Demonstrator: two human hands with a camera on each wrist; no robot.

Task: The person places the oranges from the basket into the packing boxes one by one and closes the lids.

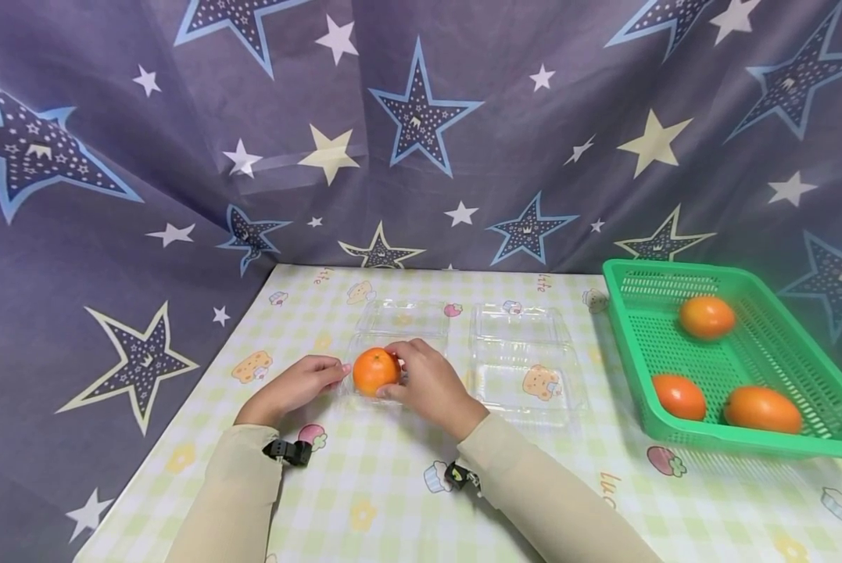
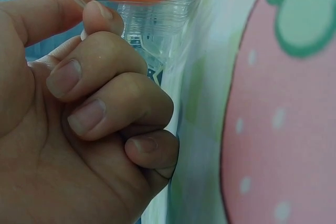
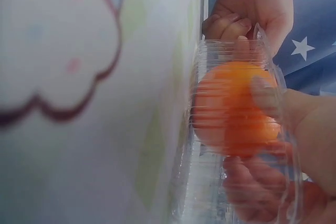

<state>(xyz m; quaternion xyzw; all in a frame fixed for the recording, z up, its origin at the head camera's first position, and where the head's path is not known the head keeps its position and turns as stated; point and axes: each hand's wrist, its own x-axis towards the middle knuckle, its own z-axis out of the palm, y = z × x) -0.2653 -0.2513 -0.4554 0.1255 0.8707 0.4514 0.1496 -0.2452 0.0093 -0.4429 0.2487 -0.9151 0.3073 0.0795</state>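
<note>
We saw the right hand gripping an orange in a clear plastic box just left of the frame's centre, while the left hand pinched the box's near-left edge between thumb and forefinger. A second clear box lay to the right, and at the frame's right edge a green basket held three more oranges.

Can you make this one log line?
Right hand: grips orange inside clear plastic container | Left hand: pinches container rim | Green basket: three oranges
</note>
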